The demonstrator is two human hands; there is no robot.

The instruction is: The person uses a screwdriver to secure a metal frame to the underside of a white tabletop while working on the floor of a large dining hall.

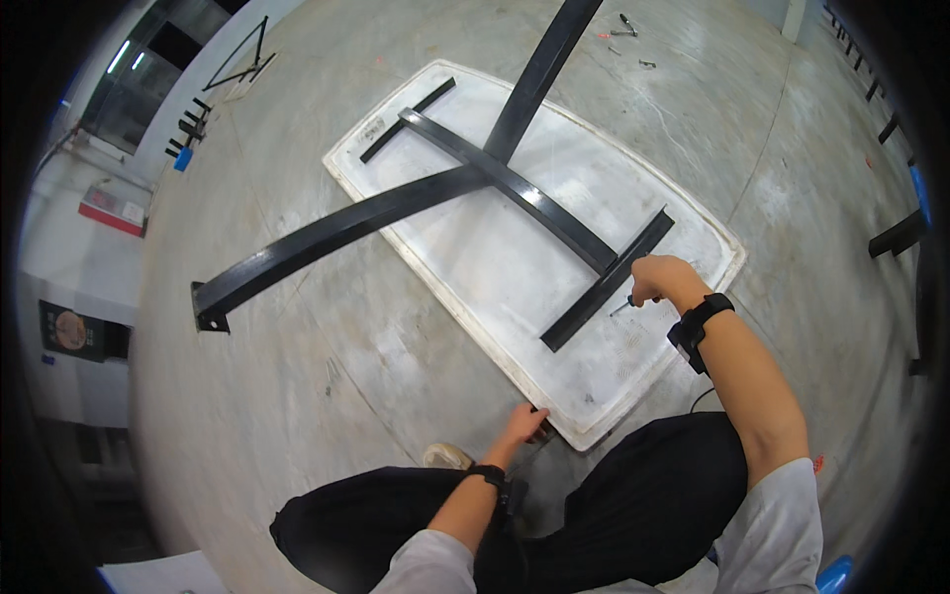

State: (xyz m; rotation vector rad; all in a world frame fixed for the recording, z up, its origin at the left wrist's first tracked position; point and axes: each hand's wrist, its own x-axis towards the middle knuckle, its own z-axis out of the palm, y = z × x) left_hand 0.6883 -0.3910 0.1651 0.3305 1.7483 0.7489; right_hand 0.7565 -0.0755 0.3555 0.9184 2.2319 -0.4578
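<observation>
On the white tabletop's [475, 267] near right edge, the right hand [661, 279] gripped a screwdriver [623, 305] tight beside the black crossbar [609, 279], and the left hand [524, 424] curled round the near corner; the tip could slip if it leaned.

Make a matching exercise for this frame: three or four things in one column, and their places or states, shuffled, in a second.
Things:
1. left hand
2. right hand
3. white tabletop
4. loose tools

Places or states:
A. lying flat on the concrete floor
B. far off, beyond the board
C. on the board's near corner
D. gripping a small tool beside the black crossbar

Pairs: 1-C, 2-D, 3-A, 4-B
</observation>
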